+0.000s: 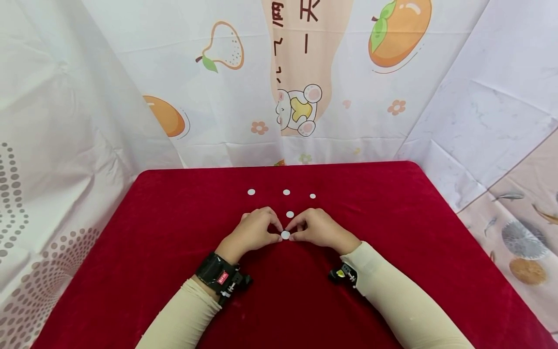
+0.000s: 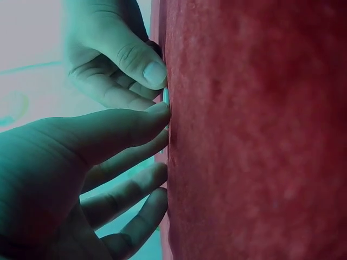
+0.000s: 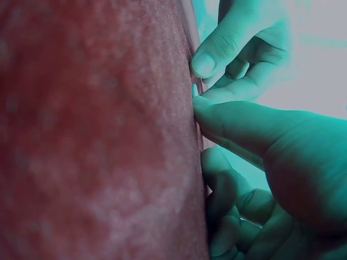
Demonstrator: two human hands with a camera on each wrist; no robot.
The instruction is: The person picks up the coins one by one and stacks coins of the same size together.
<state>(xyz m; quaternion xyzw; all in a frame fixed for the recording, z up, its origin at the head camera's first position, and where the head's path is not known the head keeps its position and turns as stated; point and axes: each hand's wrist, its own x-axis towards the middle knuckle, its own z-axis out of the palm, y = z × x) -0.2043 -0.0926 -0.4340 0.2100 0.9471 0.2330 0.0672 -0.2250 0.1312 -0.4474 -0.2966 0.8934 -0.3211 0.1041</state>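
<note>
At the left side a white curtain with grey dots [image 1: 26,242] hangs beside the table with the red cloth [image 1: 144,252]. The left sleeve [image 1: 180,315] is beige, and in front of it a black band [image 1: 215,272] goes around the wrist. The left hand [image 1: 257,230] lies low at the cloth, with thumb and index finger bent toward each other and only a small gap between their tips. These tips hold the left edge of the white disc [image 1: 285,235]; how firm is this pinch, I cannot tell. In the left wrist view, its other fingers are spread apart.

The disc is at the middle of the table, between the two hands. Four other small white discs [image 1: 251,192] are beyond it: one far left, two near the middle, the nearer just behind the fingertips, and one farther right.

The right hand [image 1: 320,229] has a similar narrow pinch, thumb and index finger at the right edge of the same disc, while its remaining fingers are curled. A black device [image 1: 344,275] sits at this wrist, before the right sleeve [image 1: 401,286].
</note>
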